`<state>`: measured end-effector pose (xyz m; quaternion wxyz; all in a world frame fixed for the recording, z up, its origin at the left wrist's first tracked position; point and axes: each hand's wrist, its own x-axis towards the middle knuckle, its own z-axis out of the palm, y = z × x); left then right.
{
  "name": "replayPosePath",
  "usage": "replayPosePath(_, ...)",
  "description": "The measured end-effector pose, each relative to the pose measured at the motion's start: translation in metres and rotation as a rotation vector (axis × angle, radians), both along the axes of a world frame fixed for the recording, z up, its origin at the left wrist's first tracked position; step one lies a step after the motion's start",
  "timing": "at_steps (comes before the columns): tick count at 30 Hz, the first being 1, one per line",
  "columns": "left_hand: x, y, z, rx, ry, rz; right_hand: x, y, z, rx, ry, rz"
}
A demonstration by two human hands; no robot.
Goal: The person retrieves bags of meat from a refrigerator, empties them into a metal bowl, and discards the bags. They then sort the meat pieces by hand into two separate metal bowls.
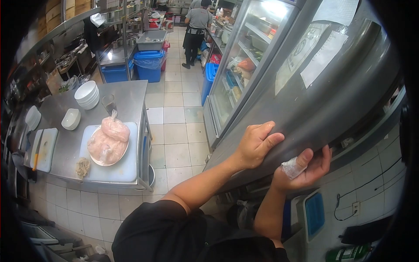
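Observation:
My left hand [257,146] is against the front of a large grey steel door [314,105], thumb stretched out and the other fingers curled; anything inside them is hidden. Lower right, my right hand [303,168] is at the door's near edge, palm up with its fingers apart. A white wrapping [294,167] covers part of that hand near the thumb. Papers [324,56] are stuck to the upper part of the door.
At left, a steel table [56,98] bears a plate of pale pink meat [107,146] on a white board [126,173], bowls [87,95] and a knife [36,153]. A glass-door fridge [248,52] stands ahead. A person [196,32] stands farther down the aisle.

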<state>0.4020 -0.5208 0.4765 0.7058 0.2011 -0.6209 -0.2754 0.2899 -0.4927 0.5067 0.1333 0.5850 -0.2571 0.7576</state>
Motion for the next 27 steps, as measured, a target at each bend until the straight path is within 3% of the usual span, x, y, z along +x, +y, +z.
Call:
replayPosePath(22, 0.0046, 0.0005, -0.0009, -0.009, -0.099, 0.02, -0.0002, 0.0021, -0.0002, 0.003, 0.011, -0.024)
replayPosePath(27, 0.0035, 0.0005, 0.0023, -0.01, 0.002, 0.01, 0.0032, 0.0016, -0.001, 0.009, -0.004, 0.012)
